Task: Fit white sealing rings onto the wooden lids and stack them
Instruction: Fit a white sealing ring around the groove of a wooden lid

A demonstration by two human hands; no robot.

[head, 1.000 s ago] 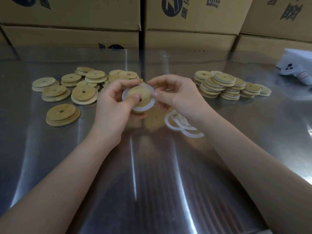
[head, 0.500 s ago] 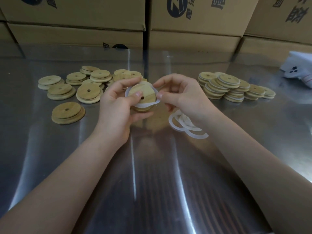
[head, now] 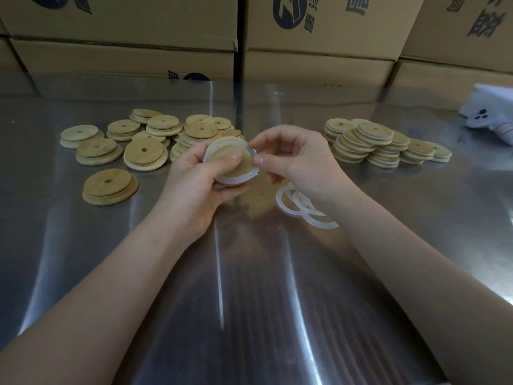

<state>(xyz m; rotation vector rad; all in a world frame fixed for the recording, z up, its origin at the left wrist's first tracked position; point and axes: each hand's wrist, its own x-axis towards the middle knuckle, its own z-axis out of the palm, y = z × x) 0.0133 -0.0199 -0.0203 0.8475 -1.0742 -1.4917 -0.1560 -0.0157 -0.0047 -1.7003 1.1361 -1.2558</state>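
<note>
Above the middle of the metal table (head: 249,301), both hands meet on one wooden lid (head: 238,166), held off the surface and tilted toward the camera. The left hand (head: 194,187) grasps the lid from the left and beneath, with its thumb laid across the lid's raised inner face. A white sealing ring (head: 231,181) lies around that raised part, showing along the near and right edge. The right hand (head: 299,159) pinches this ring at the lid's right edge between thumb and forefinger, its other fingers curled loosely behind. A few loose rings (head: 290,208) lie overlapped on the table just near of the right wrist, partly hidden by it. To the left, toward the far side, bare lids (head: 144,154) with centre holes are scattered in a loose heap, and one small pile (head: 109,187) sits apart on the near side of the heap. To the right, lids with white rims are set in short stacks (head: 372,143), leaning on one another. Cardboard boxes (head: 125,23) with dark printing line the far edge, and a white object (head: 488,115) rests at the far right
</note>
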